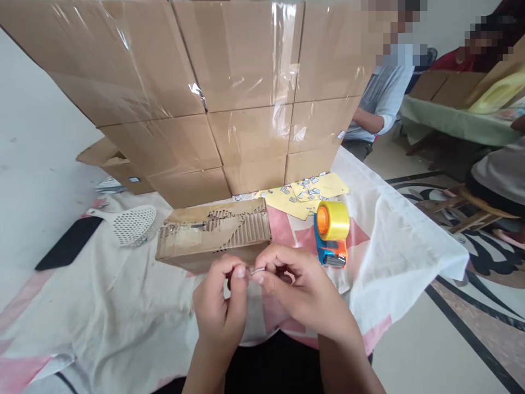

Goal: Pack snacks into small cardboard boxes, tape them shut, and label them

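Both hands meet in front of me over the near side of the cloth-covered table. My left hand (223,295) is closed in a pinch, thumb against forefinger. Facing it, my right hand (297,284) pinches too, its fingers curled. Between the two sets of fingertips shows a small thin whitish strip (257,270), too small to name exactly. Just beyond the hands lies a worn cardboard box (213,232) with torn, corrugated patches. To the right of it stands a tape dispenser (333,249) with a yellow tape roll (339,220).
A wall of taped cartons (250,131) rises at the back. Yellow sheets (328,187) with small labels lie at its foot. On the left are a white slotted skimmer (133,224) and a black flat object (68,243). A person in a light shirt (394,82) is beyond, right.
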`<state>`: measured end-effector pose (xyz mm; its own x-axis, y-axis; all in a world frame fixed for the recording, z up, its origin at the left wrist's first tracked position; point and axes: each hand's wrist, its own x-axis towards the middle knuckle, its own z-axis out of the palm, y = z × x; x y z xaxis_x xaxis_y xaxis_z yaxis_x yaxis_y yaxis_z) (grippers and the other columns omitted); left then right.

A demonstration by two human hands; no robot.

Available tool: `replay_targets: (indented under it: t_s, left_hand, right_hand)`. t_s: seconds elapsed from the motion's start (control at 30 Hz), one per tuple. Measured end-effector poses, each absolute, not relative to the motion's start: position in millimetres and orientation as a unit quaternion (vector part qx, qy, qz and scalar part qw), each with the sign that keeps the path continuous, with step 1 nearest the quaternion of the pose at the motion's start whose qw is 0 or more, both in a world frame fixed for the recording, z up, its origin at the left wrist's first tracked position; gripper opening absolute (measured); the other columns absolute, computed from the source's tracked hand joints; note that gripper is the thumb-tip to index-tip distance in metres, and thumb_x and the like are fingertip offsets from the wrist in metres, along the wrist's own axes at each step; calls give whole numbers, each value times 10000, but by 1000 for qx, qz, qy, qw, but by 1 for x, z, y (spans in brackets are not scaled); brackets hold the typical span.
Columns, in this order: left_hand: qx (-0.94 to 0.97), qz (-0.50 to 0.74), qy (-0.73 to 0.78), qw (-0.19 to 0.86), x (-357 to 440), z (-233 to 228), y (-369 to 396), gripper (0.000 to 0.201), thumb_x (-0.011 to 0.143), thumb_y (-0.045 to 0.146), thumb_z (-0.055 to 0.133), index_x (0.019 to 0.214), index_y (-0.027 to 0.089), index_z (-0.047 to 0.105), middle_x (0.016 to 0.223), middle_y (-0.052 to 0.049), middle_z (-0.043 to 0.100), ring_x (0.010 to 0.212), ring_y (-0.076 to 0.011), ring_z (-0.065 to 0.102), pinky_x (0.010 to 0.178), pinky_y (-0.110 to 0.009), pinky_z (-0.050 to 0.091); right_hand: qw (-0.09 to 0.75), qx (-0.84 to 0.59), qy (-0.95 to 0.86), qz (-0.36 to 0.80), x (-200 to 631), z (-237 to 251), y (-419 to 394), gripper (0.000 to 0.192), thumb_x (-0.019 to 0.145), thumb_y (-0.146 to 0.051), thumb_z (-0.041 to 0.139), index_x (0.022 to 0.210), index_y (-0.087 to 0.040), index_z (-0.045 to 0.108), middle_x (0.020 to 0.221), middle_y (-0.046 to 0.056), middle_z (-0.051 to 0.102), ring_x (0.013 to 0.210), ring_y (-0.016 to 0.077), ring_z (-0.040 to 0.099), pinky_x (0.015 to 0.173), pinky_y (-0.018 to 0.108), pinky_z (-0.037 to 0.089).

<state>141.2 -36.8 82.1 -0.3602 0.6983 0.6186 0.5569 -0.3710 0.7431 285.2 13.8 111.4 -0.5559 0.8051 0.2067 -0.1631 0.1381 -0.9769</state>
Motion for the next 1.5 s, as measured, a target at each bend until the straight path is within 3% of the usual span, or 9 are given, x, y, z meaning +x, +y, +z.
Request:
replay_targets:
  t_s: [0.37, 0.47, 0.53, 0.6, 0.7, 0.77, 0.93, 1.03, 1.5]
  left_hand:
    - [543, 581, 602, 73, 144, 82, -41, 135, 975, 254, 567, 951, 209, 692, 776, 18, 682, 662, -110, 623, 629, -216, 504]
    - [541, 580, 604, 77, 146, 81, -42, 133, 972, 258, 570, 980, 207, 693, 771, 25, 676, 660, -114, 622, 643, -230, 507]
    - [528, 587, 613, 36, 139, 79, -40, 116, 959, 251, 593, 974, 200, 696, 763, 25, 671, 691, -126, 633, 695, -253, 517]
    - [489, 602, 629, -55, 121, 76, -35, 103, 932, 243, 633, 983, 185, 701, 825, 5, 685, 787, -156, 657, 789, -302, 526]
    - [400, 610, 664, -164, 79, 65, -21, 246, 848, 240, 714, 1080, 160, 698, 1178, -79, 663, 1172, -252, 607, 956, -392, 497]
    - [351, 629, 688, -85, 51, 54, -10, 340, 805, 269, 754, 1123, 166, 694, 1345, -94, 580, 1333, -281, 504, 1060, -424, 448]
    - [271, 764, 545, 214, 19, 33, 10, 428, 794, 266, 771, 1195, 200, 638, 1242, -55, 655, 1182, -198, 608, 1126, -408, 420]
    - [269, 778, 520, 228, 15, 29, 13, 434, 737, 233, 804, 1144, 204, 653, 1232, -49, 667, 1159, -188, 618, 1075, -370, 467]
    - [308, 770, 503, 243, 7, 26, 16, 498, 652, 235, 784, 1130, 213, 644, 1155, -29, 676, 1151, -229, 627, 1073, -438, 501]
  right_hand:
    - [422, -248, -656, 574, 292, 99, 18, 85, 919, -238, 691, 1003, -223, 684, 826, -10, 693, 659, 105, 584, 563, 214, 456]
    - [434, -266, -646, 569, 291, 96, 23, 207, 932, -200, 662, 1134, -237, 644, 834, -13, 718, 698, 110, 634, 587, 207, 475]
    - [462, -286, -635, 550, 293, 91, 32, 123, 926, -231, 684, 1047, -225, 663, 823, -5, 717, 714, 118, 653, 596, 214, 486]
    - [494, -305, -615, 533, 297, 83, 44, 71, 918, -273, 697, 915, -210, 665, 815, 2, 702, 674, 114, 639, 572, 218, 486]
    - [513, -337, -583, 532, 302, 70, 62, 121, 895, -308, 701, 874, -198, 654, 881, 14, 704, 572, 91, 578, 507, 223, 468]
    - [506, -365, -573, 531, 303, 61, 72, 110, 878, -299, 686, 883, -191, 661, 917, 18, 709, 531, 78, 547, 487, 226, 447]
    - [485, -424, -557, 524, 292, 40, 88, 67, 799, -207, 644, 839, -185, 694, 838, 7, 717, 638, 112, 605, 616, 246, 479]
    - [461, -449, -533, 550, 285, 29, 95, 59, 736, -170, 652, 783, -184, 685, 854, 14, 731, 741, 141, 659, 717, 269, 508]
    - [460, -416, -519, 588, 282, 17, 100, 124, 723, -81, 611, 748, -182, 679, 774, -12, 715, 743, 136, 663, 740, 260, 503]
